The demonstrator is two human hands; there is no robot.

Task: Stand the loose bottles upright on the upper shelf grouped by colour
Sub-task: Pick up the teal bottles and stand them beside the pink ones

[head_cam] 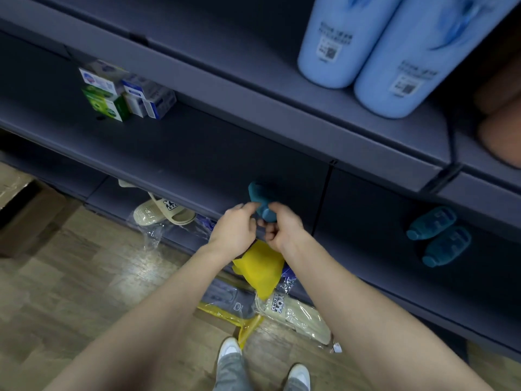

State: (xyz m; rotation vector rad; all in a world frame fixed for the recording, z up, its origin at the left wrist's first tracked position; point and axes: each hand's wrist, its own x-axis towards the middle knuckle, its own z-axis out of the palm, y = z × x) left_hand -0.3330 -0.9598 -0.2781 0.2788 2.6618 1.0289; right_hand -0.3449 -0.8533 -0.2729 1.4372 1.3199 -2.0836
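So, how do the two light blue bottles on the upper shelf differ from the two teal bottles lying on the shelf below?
The light blue bottles stand upright; the teal bottles lie on their sides. The light blue bottles look much bigger than the teal bottles, and paler. Both pairs sit side by side.

**Both hands meet out front**

I have both bare forearms stretched forward and converging, wrists close together. The left hand (235, 230) pinches the teal bottle (260, 204) with its fingertips. The right hand (284, 227) curls its fingers round the same bottle, its knuckles just beside the left's.
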